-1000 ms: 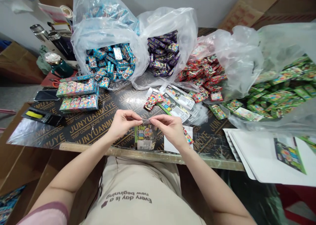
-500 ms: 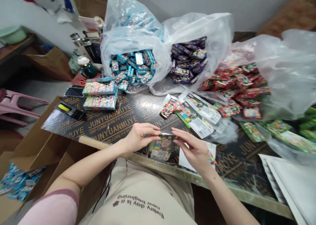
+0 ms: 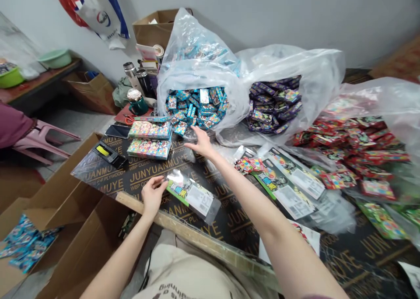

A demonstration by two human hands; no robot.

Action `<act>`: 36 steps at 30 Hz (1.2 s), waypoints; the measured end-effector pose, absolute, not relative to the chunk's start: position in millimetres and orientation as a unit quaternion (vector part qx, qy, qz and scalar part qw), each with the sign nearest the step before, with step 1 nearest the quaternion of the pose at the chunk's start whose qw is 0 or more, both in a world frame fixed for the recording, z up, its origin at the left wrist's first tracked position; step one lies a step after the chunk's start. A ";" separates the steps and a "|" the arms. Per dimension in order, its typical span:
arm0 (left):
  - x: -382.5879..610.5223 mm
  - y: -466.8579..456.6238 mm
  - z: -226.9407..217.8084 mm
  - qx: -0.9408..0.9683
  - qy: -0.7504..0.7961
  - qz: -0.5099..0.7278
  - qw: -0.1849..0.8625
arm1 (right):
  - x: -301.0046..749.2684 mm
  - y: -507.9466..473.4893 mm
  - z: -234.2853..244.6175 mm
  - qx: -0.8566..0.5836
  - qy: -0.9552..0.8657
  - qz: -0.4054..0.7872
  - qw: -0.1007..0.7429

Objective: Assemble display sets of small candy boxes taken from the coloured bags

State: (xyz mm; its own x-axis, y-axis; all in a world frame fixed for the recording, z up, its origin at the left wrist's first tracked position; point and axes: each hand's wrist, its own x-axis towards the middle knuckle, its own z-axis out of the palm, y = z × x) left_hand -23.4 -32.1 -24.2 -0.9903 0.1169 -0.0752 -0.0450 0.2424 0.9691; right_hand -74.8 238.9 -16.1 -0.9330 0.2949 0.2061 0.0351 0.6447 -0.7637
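My left hand (image 3: 153, 196) pinches the left end of a clear plastic packaging bag (image 3: 193, 196) with a green, black and white print, near the table's front edge. The bag lies flat and its right end is free. My right hand (image 3: 201, 143) is stretched forward with fingers spread and holds nothing. It hovers just right of the two stacked rows of small colourful packets (image 3: 149, 149) and in front of loose blue packets (image 3: 180, 128). Those spill from a large clear bag of blue packets (image 3: 197, 102).
Right of it stand bags of purple packets (image 3: 275, 102) and red packets (image 3: 354, 145). More printed packaging bags (image 3: 292, 194) lie at centre right. A tape dispenser (image 3: 108, 154), a phone (image 3: 117, 131) and a green mug (image 3: 138, 104) are at left. Cardboard boxes (image 3: 65, 202) stand below.
The packaging bag, earlier between both hands, is now lower left in my left hand only. My right hand has let go and reached forward left. The view has shifted left.
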 end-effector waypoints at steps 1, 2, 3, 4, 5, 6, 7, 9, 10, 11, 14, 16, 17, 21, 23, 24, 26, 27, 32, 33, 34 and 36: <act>-22.5 -41.0 -24.4 0.048 0.812 0.580 0.040 | -93.7 236.4 -20.6 -0.089 -0.903 0.396 0.141; -21.2 -46.1 -22.3 0.097 0.840 0.533 0.024 | -109.8 233.9 -24.0 -0.088 -0.908 0.387 0.131; -19.7 -47.2 -18.8 0.175 0.862 0.475 0.025 | -123.2 231.9 -26.4 -0.091 -0.911 0.382 0.126; -18.3 -44.4 -14.7 0.274 0.869 0.410 0.045 | -133.7 230.3 -28.1 -0.098 -0.911 0.380 0.126; -17.0 -38.1 -11.1 0.380 0.855 0.343 0.084 | -141.2 229.6 -29.0 -0.109 -0.910 0.380 0.129; -15.7 -29.3 -8.6 0.478 0.821 0.284 0.131 | -145.6 229.7 -29.3 -0.121 -0.907 0.382 0.131; -14.4 -18.8 -7.4 0.558 0.779 0.231 0.170 | -146.5 230.9 -29.2 -0.131 -0.904 0.384 0.132; -11.5 3.1 -8.8 0.653 0.713 0.146 0.207 | -136.3 236.2 -27.5 -0.144 -0.901 0.388 0.133; -9.9 12.8 -10.5 0.677 0.696 0.117 0.211 | -124.6 240.2 -26.2 -0.140 -0.897 0.396 0.136; -8.4 20.7 -12.2 0.690 0.686 0.096 0.209 | -108.4 244.6 -24.7 -0.129 -0.893 0.407 0.141; -4.9 32.6 -13.4 0.702 0.685 0.065 0.186 | -38.0 255.9 -20.8 -0.085 -0.890 0.417 0.165; -3.4 31.5 -10.3 0.702 0.690 0.051 0.168 | 17.1 257.7 -21.1 -0.081 -0.914 0.359 0.172; -2.7 29.1 -8.0 0.701 0.694 0.041 0.161 | 43.6 256.6 -22.7 -0.084 -0.931 0.314 0.165; 0.5 14.9 0.7 0.689 0.708 0.007 0.153 | 123.7 244.4 -35.9 -0.052 -0.980 0.182 0.068; 1.6 8.8 2.4 0.675 0.723 0.001 0.150 | 145.3 238.1 -41.2 -0.035 -0.984 0.170 0.033; 1.8 6.6 2.4 0.665 0.732 0.000 0.147 | 152.0 235.0 -42.4 -0.044 -0.984 0.170 0.032; 1.6 3.8 1.5 0.649 0.748 -0.005 0.138 | 159.0 227.7 -42.4 -0.104 -0.979 0.166 0.061; 1.1 3.1 1.0 0.642 0.755 -0.006 0.131 | 159.9 223.2 -41.8 -0.148 -0.973 0.158 0.080; -3.2 2.8 0.4 0.612 0.786 0.039 0.081 | 149.5 199.1 -43.2 -0.289 -0.944 0.104 0.122; -4.4 2.8 0.4 0.606 0.789 0.058 0.079 | 146.9 196.1 -43.6 -0.293 -0.941 0.109 0.131; -5.7 2.8 0.2 0.600 0.792 0.078 0.081 | 145.0 194.1 -43.3 -0.291 -0.937 0.125 0.146; -8.2 2.9 -1.1 0.590 0.794 0.117 0.086 | 144.0 191.6 -39.0 -0.261 -0.928 0.179 0.194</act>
